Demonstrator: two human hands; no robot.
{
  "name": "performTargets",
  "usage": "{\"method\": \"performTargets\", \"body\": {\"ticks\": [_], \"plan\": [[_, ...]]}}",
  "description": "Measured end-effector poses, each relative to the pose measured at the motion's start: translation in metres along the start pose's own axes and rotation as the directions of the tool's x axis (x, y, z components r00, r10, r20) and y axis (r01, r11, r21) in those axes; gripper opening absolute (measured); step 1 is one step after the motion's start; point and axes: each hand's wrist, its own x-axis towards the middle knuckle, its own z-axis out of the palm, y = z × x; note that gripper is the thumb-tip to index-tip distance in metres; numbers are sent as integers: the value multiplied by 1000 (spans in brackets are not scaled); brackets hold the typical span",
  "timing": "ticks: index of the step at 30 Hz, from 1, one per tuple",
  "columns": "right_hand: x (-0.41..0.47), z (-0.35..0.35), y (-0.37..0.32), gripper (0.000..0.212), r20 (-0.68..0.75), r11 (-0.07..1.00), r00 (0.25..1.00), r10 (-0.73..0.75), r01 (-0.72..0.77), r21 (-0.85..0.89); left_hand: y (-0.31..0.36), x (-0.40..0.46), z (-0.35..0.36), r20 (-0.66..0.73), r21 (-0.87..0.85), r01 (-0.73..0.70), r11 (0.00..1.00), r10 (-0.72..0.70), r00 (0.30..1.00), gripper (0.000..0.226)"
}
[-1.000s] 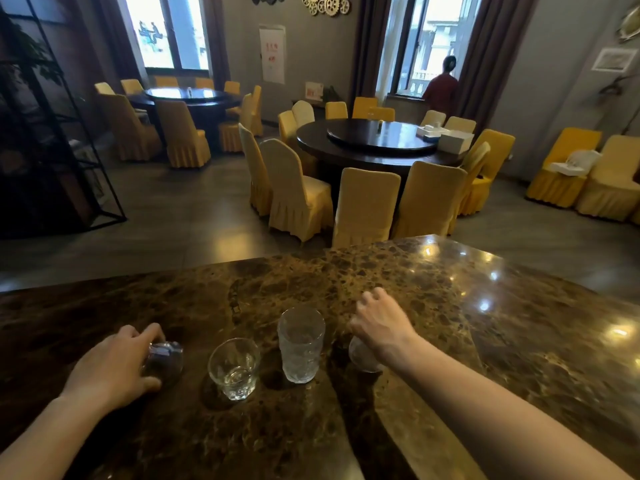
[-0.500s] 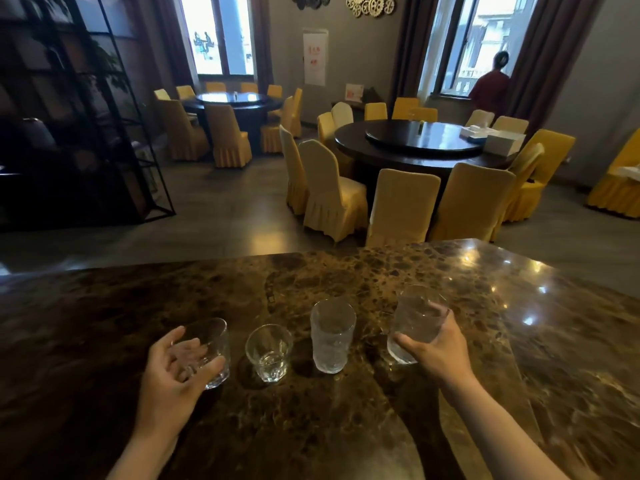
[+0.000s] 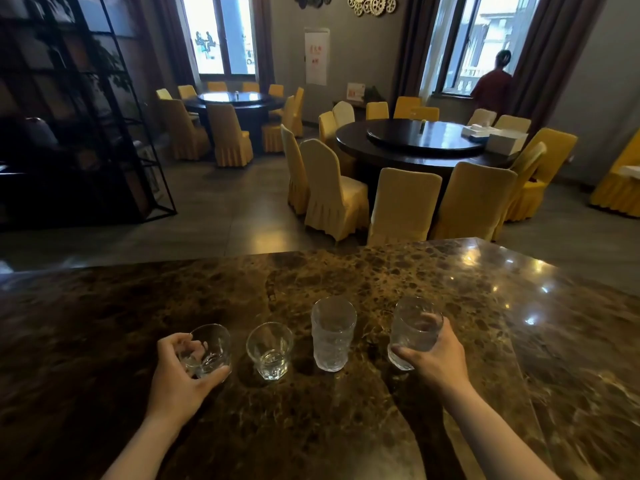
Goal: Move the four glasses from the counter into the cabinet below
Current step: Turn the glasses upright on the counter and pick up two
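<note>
Both hands are gripping the outer glasses: the left hand (image 3: 180, 372) is curling its fingers (image 3: 194, 351) around the short glass (image 3: 209, 348) at lower left, and the right hand (image 3: 438, 358) is curling around the tall glass (image 3: 414, 327); next they probably need lowering toward the cabinet, which is out of sight under the counter (image 3: 346, 427).

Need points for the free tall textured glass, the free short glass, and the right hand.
tall textured glass (image 3: 331, 336), head view, middle of its ribbed wall
short glass (image 3: 269, 351), head view, middle of its clear wall
right hand (image 3: 437, 358), head view, back of the hand

Glossy brown marble counter (image 3: 346, 271); clear glass tumblers (image 3: 334, 334).
</note>
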Motion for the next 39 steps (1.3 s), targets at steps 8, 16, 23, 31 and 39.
{"method": "performTargets", "body": {"ticks": [8,16,23,31,39], "plan": [[-6,-1,-10,96,17,997,997,71,-71,26,-11,2,4,32,103,3,995,-6,999,93],[-47,-36,-89,91,-141,934,952,-272,226,-277,11,-17,-17,85,209,-111,972,95,992,130],[-67,79,-186,82,610,480,603,-513,791,-379,63,0,-40,302,425,-346,836,230,925,118],[-39,181,-151,106,818,256,566,-104,810,-528,69,15,-23,434,720,-439,538,146,889,121],[-34,187,-142,82,790,368,594,-155,776,-512,61,17,-19,436,676,-453,581,180,882,84]]}}
